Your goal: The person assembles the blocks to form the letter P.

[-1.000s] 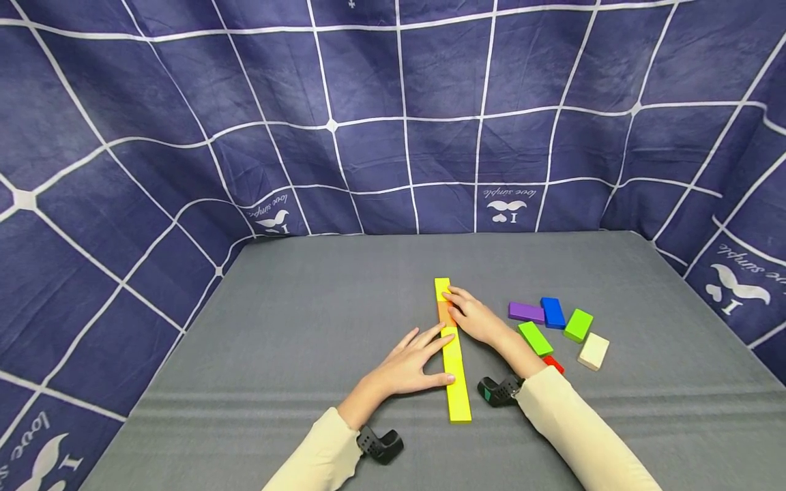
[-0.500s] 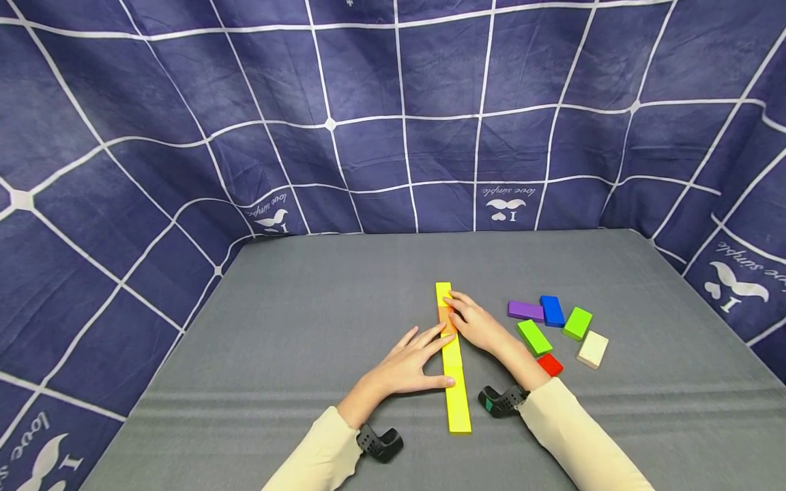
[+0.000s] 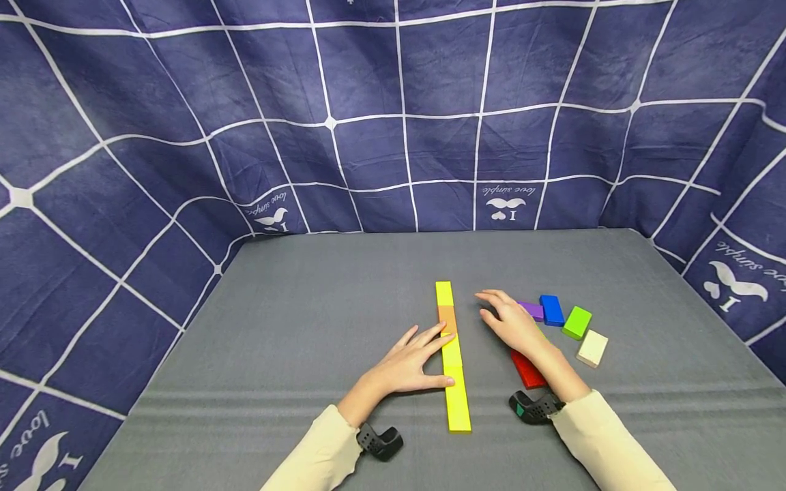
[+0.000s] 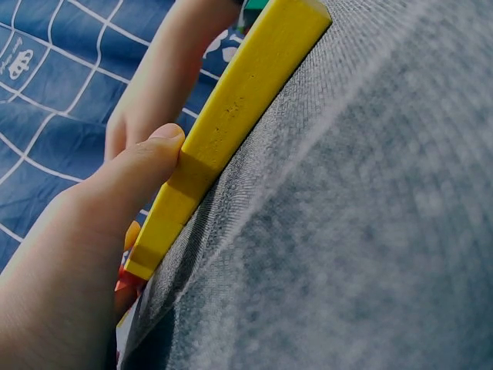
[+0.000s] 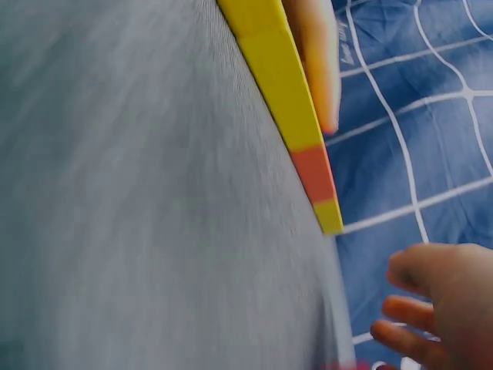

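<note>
Flat blocks lie end to end in a straight row running away from me: a yellow block [image 3: 443, 292] at the far end, an orange block [image 3: 448, 318], then more yellow [image 3: 457, 409] toward the near end. My left hand [image 3: 402, 368] rests along the row's left side, its fingers spread and the thumb touching the yellow in the left wrist view. To the right of the row, apart from it, my right hand [image 3: 512, 326] hovers with loosely bent fingers and nothing in them. A red block [image 3: 527, 372] shows beside that wrist.
Right of my right hand lie a purple block [image 3: 533, 311], a blue block [image 3: 552, 311], a green block [image 3: 577, 322] and a cream block [image 3: 592, 348]. Another green block is mostly hidden under the hand. A blue checked cloth [image 3: 381, 150] hangs behind the grey table [image 3: 331, 293].
First the row slid slightly toward me with my right hand on its far part. Then the right hand left the row and moved right, over the loose blocks. My left hand stayed put.
</note>
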Tool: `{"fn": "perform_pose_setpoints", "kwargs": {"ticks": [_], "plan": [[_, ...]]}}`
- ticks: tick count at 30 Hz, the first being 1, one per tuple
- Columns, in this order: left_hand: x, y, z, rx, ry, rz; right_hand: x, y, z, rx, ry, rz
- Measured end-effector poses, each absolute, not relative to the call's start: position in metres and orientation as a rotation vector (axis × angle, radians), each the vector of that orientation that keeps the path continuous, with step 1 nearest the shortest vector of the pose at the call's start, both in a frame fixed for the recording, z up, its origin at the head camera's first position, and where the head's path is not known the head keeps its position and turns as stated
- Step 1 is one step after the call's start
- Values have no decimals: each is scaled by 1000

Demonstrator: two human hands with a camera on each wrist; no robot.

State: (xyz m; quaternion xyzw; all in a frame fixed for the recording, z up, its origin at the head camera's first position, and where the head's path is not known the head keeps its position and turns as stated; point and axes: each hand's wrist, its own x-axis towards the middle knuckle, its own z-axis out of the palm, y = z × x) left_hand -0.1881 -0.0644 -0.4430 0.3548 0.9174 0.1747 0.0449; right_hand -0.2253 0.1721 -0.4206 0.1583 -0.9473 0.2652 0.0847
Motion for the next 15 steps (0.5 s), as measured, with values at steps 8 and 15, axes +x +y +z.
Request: {"fn": "perform_pose_setpoints", "kwargs": {"ticks": [8, 15], "plan": [[-189, -65, -444, 1099, 2791, 544, -207, 204, -415, 280, -2791, 470], [-189, -65, -444, 1094, 2792, 546, -203, 207, -413, 172, -2843, 402]]}}
